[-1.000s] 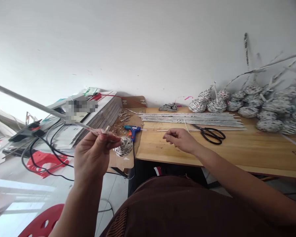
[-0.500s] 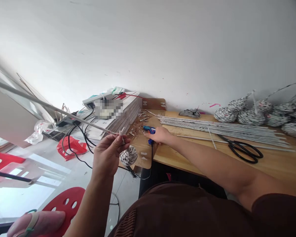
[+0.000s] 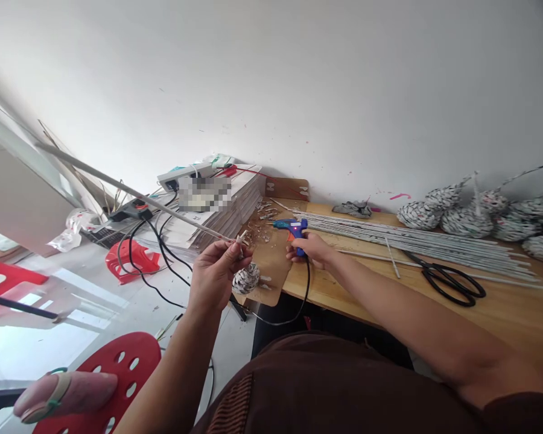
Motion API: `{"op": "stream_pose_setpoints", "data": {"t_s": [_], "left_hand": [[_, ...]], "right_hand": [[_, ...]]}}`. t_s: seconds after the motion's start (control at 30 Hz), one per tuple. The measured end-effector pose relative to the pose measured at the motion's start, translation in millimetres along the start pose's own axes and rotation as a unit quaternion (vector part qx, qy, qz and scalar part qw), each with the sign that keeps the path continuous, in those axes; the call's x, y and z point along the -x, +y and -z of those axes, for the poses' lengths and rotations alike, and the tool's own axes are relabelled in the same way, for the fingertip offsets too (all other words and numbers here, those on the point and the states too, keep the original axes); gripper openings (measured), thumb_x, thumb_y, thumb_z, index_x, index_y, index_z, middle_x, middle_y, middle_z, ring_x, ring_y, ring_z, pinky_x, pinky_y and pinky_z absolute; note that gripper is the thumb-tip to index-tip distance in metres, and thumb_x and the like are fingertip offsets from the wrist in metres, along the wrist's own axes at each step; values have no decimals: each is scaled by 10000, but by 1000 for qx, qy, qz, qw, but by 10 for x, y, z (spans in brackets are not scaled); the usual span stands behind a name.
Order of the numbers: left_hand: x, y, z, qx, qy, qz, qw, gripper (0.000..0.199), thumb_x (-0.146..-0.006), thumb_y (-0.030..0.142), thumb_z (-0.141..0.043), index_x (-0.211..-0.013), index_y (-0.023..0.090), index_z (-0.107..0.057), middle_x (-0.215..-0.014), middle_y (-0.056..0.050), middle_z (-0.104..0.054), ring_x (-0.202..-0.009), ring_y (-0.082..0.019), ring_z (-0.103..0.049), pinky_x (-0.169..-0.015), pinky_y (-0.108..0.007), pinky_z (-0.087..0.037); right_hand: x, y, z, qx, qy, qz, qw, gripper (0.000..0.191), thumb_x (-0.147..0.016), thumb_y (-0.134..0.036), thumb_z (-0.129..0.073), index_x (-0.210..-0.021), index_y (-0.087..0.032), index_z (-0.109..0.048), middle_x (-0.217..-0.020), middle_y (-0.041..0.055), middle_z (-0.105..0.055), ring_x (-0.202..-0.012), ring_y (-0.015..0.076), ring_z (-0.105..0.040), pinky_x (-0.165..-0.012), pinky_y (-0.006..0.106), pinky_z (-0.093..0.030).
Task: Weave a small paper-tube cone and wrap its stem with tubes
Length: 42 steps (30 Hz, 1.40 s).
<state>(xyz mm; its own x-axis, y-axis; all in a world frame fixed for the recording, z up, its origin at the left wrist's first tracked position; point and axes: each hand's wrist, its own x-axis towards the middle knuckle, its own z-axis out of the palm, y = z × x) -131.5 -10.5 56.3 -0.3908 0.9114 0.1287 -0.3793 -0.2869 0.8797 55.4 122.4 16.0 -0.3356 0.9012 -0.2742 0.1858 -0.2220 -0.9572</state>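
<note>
My left hand point(image 3: 217, 268) pinches the top of a woven newspaper piece, and its round, black-and-white body point(image 3: 247, 279) shows just below my fingers. From the same pinch a long thin paper rod point(image 3: 117, 185) stretches up to the far left. My right hand point(image 3: 311, 248) is wrapped round the handle of a blue hot glue gun point(image 3: 294, 226), with a small red light lit on its side. Its nozzle points left, above the board, a short way from the woven piece. A black cord trails down from the handle.
A bundle of paper rods point(image 3: 411, 240), black-handled scissors point(image 3: 455, 282) and a grey cloth point(image 3: 353, 209) lie on the wooden table. Several woven pieces point(image 3: 466, 220) stand by the wall. Scraps cover the brown board point(image 3: 271, 259). Stacked paper point(image 3: 242, 202), cables and a red stool point(image 3: 136, 361) are leftward.
My right hand has lifted the glue gun off the board, and its whole body now shows. My left hand has shifted slightly right in view with the woven piece and rod.
</note>
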Motion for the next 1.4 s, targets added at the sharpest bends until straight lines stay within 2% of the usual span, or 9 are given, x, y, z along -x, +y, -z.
{"op": "stream_pose_setpoints", "data": {"t_s": [0.1, 0.2, 0.3, 0.43, 0.8, 1.0, 1.17, 1.3, 1.4], "left_hand": [[-19, -6, -3, -3, 13, 6, 1000, 320, -591, 296, -892, -742, 141, -657, -713, -20, -699, -685, -147, -708, -600, -214, -591], [-5, -9, -29, -7, 14, 14, 1000, 322, -588, 303, -892, -748, 136, -668, -704, -21, -694, -676, -149, -708, -599, -221, -595], [32, -26, -91, -1, 7, 21, 1000, 309, -590, 293, -893, -739, 130, -677, -715, -18, -694, -678, -148, -713, -603, -217, -597], [90, -53, -191, -2, -16, 38, 999, 287, -605, 279, -887, -745, 122, -693, -708, -26, -697, -671, -146, -714, -596, -205, -592], [130, -74, -228, -12, -47, 46, 998, 258, -601, 265, -888, -718, 129, -704, -706, -38, -713, -660, -172, -723, -586, -243, -608], [158, -78, -193, -10, -71, 40, 997, 221, -611, 235, -879, -693, 134, -701, -723, -52, -722, -654, -169, -719, -596, -256, -617], [184, -61, -184, -15, -76, 33, 996, 270, -562, 265, -902, -677, 130, -698, -774, -49, -715, -631, -165, -708, -590, -279, -624], [205, -53, -197, -4, -84, 21, 996, 286, -539, 283, -915, -645, 137, -693, -774, -41, -702, -602, -160, -699, -553, -274, -623], [213, -54, -199, 2, -100, 5, 995, 239, -568, 256, -903, -672, 147, -718, -782, -33, -694, -596, -146, -694, -525, -247, -616]], "right_hand": [[296, -1, 130, -80, -11, 49, 995, 291, -691, -225, -640, -935, -200, -484, -878, 33, -677, -559, 100, -605, -481, 219, -473], [722, -75, 258, -157, -61, 122, 978, 243, -705, -243, -672, -895, -191, -529, -790, 10, -654, -497, 92, -517, -417, 214, -347], [1158, -189, 310, -123, -107, 175, 971, 240, -840, -387, -647, -954, -177, -631, -693, 2, -606, -522, 102, -495, -451, 235, -355], [1496, -262, 275, -24, -84, 245, 965, 338, -894, -475, -614, -1041, -180, -689, -663, -6, -543, -575, 118, -494, -524, 257, -432], [1532, -189, 271, 86, -56, 284, 953, 313, -916, -433, -594, -1121, -223, -702, -688, 2, -584, -580, 131, -514, -517, 251, -454], [1570, -157, 246, 116, -73, 267, 954, 270, -933, -433, -561, -1006, -218, -709, -711, 12, -595, -587, 137, -501, -521, 270, -439], [1633, -115, 271, 165, -63, 288, 941, 261, -936, -393, -559, -1131, -272, -683, -728, 28, -626, -667, 199, -580, -593, 326, -496], [1677, -123, 264, 200, -40, 334, 920, 172, -921, -346, -577, -995, -269, -711, -749, 47, -650, -732, 234, -618, -668, 366, -523], [1701, -142, 250, 207, -33, 355, 911, 134, -920, -313, -579, -924, -255, -700, -772, 47, -657, -725, 219, -613, -678, 352, -523]]}}
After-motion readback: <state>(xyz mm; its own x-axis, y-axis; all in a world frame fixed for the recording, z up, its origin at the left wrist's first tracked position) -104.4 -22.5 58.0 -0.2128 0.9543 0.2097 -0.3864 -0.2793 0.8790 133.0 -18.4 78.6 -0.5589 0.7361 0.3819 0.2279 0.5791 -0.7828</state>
